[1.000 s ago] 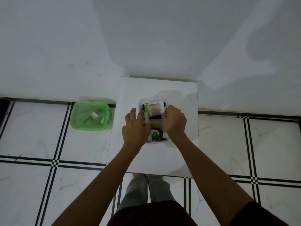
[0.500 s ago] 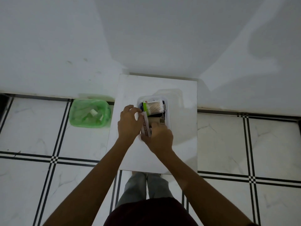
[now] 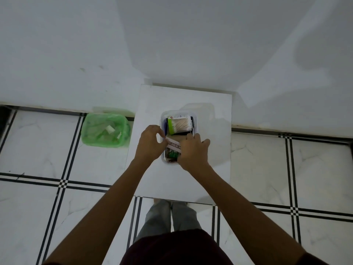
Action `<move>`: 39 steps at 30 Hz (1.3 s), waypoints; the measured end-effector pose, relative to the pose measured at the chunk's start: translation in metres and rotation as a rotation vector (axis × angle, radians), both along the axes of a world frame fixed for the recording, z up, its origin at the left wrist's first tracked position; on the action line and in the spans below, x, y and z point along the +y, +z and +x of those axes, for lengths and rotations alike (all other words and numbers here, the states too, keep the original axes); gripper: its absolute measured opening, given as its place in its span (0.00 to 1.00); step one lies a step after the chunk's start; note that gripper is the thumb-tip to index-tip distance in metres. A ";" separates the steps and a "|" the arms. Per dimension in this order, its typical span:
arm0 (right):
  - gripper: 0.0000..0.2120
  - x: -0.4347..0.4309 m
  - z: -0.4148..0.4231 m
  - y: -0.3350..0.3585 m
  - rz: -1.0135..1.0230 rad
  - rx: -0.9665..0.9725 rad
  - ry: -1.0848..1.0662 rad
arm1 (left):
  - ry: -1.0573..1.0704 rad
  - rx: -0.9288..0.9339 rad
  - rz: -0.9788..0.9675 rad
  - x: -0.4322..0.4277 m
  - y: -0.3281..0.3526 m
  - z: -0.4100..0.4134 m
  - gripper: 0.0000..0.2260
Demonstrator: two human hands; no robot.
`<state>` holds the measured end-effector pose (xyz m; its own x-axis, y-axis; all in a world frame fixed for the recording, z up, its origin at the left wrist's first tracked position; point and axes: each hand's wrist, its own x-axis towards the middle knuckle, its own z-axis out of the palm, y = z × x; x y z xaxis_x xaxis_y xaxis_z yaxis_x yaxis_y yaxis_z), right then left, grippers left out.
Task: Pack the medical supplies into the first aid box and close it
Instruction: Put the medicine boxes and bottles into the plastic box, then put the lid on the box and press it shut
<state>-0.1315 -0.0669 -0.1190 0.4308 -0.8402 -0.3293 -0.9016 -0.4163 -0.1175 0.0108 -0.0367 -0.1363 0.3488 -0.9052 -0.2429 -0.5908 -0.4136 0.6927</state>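
Observation:
A clear plastic first aid box stands open on a small white table. A pack of cotton swabs fills its far half. A white and pink ointment carton lies tilted across the middle of the box. My left hand pinches the carton's left end at the box's left wall. My right hand grips its right end and covers the near right corner of the box. Green packets show under the carton. No lid is in sight.
A green plastic bin with scraps of paper stands on the tiled floor left of the table. White walls rise behind the table. My legs stand at the table's near edge.
Both hands first lay flat at the box's sides. The right hand dropped to the near edge, and now both hands hold the ointment carton, turned flatter across the box.

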 end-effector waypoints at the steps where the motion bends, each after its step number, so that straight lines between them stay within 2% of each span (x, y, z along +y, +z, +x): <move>1: 0.18 -0.001 -0.001 0.000 0.002 -0.029 -0.003 | 0.020 0.034 -0.002 0.002 -0.001 -0.002 0.12; 3: 0.21 -0.001 -0.005 -0.001 0.023 -0.104 -0.030 | 0.109 0.126 0.041 0.003 -0.002 -0.003 0.19; 4: 0.19 0.001 -0.008 -0.002 0.014 -0.130 -0.021 | 0.150 0.170 0.088 0.003 -0.002 -0.004 0.21; 7: 0.11 0.005 -0.017 -0.011 0.001 -0.219 0.010 | 0.146 0.274 0.235 0.003 -0.004 -0.003 0.18; 9: 0.11 0.003 -0.023 -0.011 0.028 -0.355 -0.038 | 0.114 0.319 0.275 0.003 -0.003 -0.003 0.16; 11: 0.10 -0.003 -0.030 -0.006 0.031 -0.558 -0.211 | 0.089 0.296 0.259 0.003 -0.002 -0.002 0.13; 13: 0.06 -0.012 -0.039 -0.001 -0.004 -0.788 -0.508 | 0.078 0.249 0.243 0.004 -0.001 0.001 0.11; 14: 0.05 -0.017 -0.044 -0.002 -0.008 -0.825 -0.654 | 0.076 0.226 0.233 0.006 -0.001 0.004 0.10; 16: 0.06 -0.024 -0.052 -0.014 0.088 -0.704 -0.815 | 0.072 0.180 0.205 0.012 -0.001 0.012 0.10; 20: 0.15 -0.022 -0.051 -0.048 0.365 -0.520 -0.817 | 0.103 0.176 0.165 0.024 0.001 0.030 0.09; 22: 0.15 -0.021 -0.044 -0.059 0.372 -0.478 -0.799 | 0.115 0.197 0.164 0.027 0.004 0.035 0.10; 26: 0.22 -0.022 -0.042 -0.075 0.403 -0.408 -0.739 | 0.137 0.241 0.160 0.028 0.010 0.038 0.11; 28: 0.21 -0.027 -0.049 -0.078 0.464 -0.424 -0.724 | 0.137 0.264 0.155 0.027 0.011 0.038 0.11; 31: 0.12 -0.034 -0.066 -0.069 0.520 -0.538 -0.774 | 0.147 0.304 0.168 0.028 0.010 0.036 0.11; 34: 0.06 -0.040 -0.082 -0.039 0.400 -0.684 -0.841 | 0.147 0.311 0.153 0.026 0.007 0.033 0.12; 36: 0.10 -0.045 -0.087 -0.016 0.375 -0.763 -0.884 | 0.111 0.267 0.144 0.021 0.004 0.029 0.12; 39: 0.17 -0.051 -0.076 0.008 0.477 -0.831 -0.898 | 0.062 0.248 0.150 0.014 0.002 0.018 0.12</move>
